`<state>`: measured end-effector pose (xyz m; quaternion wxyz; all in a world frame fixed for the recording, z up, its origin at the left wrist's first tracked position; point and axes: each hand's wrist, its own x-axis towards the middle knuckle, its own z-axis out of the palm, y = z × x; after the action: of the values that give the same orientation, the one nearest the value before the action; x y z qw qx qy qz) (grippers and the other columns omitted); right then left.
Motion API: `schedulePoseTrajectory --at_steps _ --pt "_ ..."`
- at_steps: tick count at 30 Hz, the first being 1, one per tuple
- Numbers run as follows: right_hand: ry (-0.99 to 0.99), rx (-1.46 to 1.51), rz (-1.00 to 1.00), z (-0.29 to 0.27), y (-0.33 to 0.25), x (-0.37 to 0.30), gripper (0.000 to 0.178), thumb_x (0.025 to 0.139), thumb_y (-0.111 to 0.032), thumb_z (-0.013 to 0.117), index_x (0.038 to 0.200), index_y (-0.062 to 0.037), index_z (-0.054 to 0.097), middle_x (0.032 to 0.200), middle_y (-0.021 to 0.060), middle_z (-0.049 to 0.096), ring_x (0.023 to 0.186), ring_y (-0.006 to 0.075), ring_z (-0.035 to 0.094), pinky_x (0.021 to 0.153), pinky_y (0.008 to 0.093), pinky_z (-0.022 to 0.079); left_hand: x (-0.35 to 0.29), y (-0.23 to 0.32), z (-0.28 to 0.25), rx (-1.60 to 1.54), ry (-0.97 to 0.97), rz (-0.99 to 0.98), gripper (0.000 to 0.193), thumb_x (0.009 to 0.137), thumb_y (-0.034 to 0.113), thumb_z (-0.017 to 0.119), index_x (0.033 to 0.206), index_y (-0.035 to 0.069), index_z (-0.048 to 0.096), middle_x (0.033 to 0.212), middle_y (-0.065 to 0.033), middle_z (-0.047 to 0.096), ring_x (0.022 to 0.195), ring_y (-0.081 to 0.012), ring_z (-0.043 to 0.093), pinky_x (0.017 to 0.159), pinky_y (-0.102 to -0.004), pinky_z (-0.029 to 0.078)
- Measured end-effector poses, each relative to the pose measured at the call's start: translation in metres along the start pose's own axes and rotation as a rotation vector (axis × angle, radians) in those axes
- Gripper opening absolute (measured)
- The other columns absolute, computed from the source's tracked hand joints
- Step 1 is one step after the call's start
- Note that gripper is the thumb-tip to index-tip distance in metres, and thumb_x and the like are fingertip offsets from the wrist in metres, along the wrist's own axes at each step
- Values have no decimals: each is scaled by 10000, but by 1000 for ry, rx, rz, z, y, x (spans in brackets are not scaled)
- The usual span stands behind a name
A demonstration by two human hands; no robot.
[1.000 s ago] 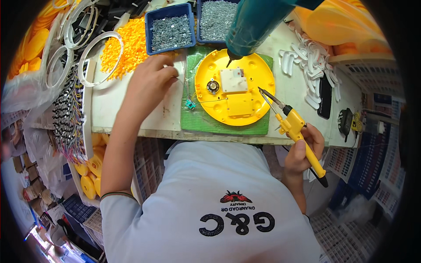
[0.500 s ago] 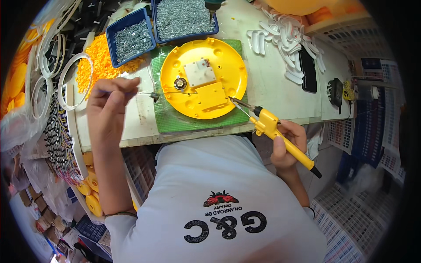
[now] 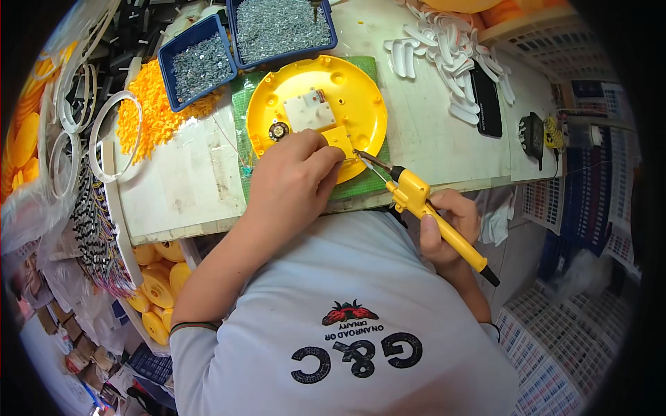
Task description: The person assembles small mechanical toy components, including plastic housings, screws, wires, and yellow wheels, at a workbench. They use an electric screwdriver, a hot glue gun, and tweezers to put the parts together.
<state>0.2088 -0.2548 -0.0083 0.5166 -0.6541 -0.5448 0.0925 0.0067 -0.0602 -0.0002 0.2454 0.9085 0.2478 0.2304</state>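
A round yellow plastic shell (image 3: 364, 87) lies on a green mat (image 3: 239, 104), its inner side up. In it sit a white box-shaped unit (image 3: 304, 111), a small round black part (image 3: 279, 131) and a yellow rectangular box (image 3: 338, 138). My left hand (image 3: 293, 182) reaches over the shell's near edge. Its fingertips are pinched beside the yellow box, hiding whatever is between them. My right hand (image 3: 449, 239) grips a yellow soldering iron (image 3: 447, 229) with a feed tube. Its tip meets the yellow box's right end, close to my left fingertips.
Two blue bins of small metal screws, a smaller one (image 3: 201, 66) and a larger one (image 3: 281, 31), stand behind the shell. Orange pieces (image 3: 149, 107) are heaped at left. White curved pieces (image 3: 454, 66) and a black phone (image 3: 487, 104) lie at right.
My left hand has moved right from beside the mat, where it held a thin wire, to the yellow box. The soldering iron stays near the box's right end.
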Motion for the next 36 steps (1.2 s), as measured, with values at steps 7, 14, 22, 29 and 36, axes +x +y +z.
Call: schedulePoseTrajectory --at_steps 7,14,22,29,36 --pt "-39 -25 -57 0 -5 4 306 812 -123 734 1068 -11 609 839 135 672 664 273 659 642 368 564 6 2 8 165 75 99 146 829 124 788 935 116 688 1002 -33 683 992 -248 665 878 -416 469" --pt "-61 -21 -109 -2 1 1 350 818 -124 727 1122 18 626 847 151 687 679 275 682 655 366 583 8 6 10 208 72 82 145 825 130 784 923 133 678 1012 -3 684 1013 -216 660 934 -423 411" --pt "-22 -23 -71 -2 -3 0 354 822 -113 707 1136 31 630 823 162 694 671 272 687 647 361 583 10 8 11 252 60 85 146 816 131 783 899 137 663 1004 14 685 1003 -193 664 928 -422 393" --pt "-34 -71 -129 -1 -1 3 378 823 -142 714 1146 35 630 825 166 696 673 271 686 649 365 583 10 7 11 274 57 102 163 804 133 788 890 142 650 1003 19 682 999 -187 668 939 -425 390" --pt "42 -18 -80 0 0 -4 369 839 -156 710 1140 42 628 846 167 689 663 270 675 644 370 579 11 10 7 318 2 107 165 807 128 780 883 143 633 1008 21 672 1001 -178 670 985 -453 388"
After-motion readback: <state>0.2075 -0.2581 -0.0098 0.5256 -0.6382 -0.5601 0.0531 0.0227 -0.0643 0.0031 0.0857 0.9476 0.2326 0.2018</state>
